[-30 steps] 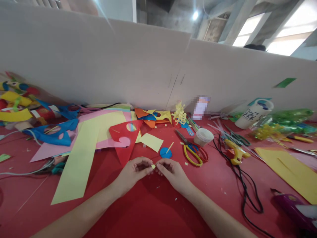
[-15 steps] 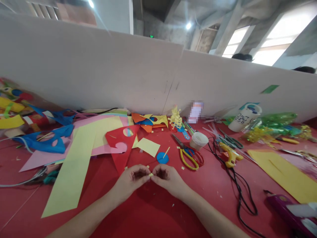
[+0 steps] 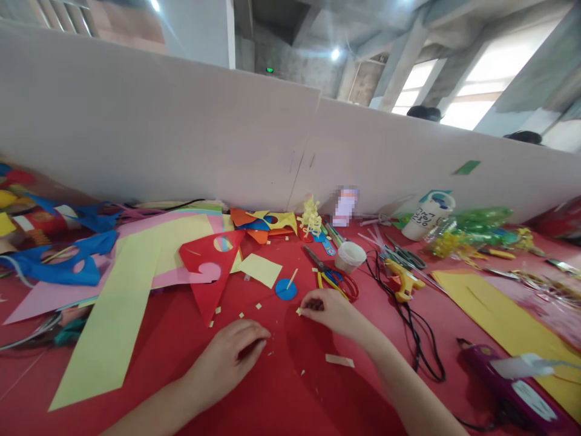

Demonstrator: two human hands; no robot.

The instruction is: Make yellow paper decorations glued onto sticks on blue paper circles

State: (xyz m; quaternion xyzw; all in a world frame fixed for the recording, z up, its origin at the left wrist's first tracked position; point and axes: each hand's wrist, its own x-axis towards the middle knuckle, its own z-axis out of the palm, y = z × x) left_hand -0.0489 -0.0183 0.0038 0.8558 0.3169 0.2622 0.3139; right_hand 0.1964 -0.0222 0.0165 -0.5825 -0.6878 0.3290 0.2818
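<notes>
Your left hand [image 3: 231, 357] lay palm-down on the red table [image 3: 281, 399], its fingers loosely curled and pinching nothing that showed; whether a scrap hid beneath them could not be told. Small yellow snippets were scattered on the table just beyond its knuckles, and the red cut-out triangle [image 3: 206, 269] lay farther out, up and to the left.

The tiny yellow paper scrap [image 3: 298, 311] sat at the tips of your right hand [image 3: 329, 310], up and to the right of your left hand. Your right thumb and forefinger were closed on it in a pinch, the scrap poking out toward the left, toward your other hand. It was too small for its long axis to be read. Your right hand was therefore the nearer one by far; your left was well apart from the scrap, lower and nearer to you.

Just beyond the scrap, slightly left, lay the blue paper disc [image 3: 285, 289] with a thin stick standing tilted out of it. Right of your fingers rested the yellow-and-red scissors [image 3: 336, 280], near but not touching. A pale strip [image 3: 339, 360] lay beside your right forearm, and farther right sat the purple glue gun [image 3: 508, 378].
</notes>
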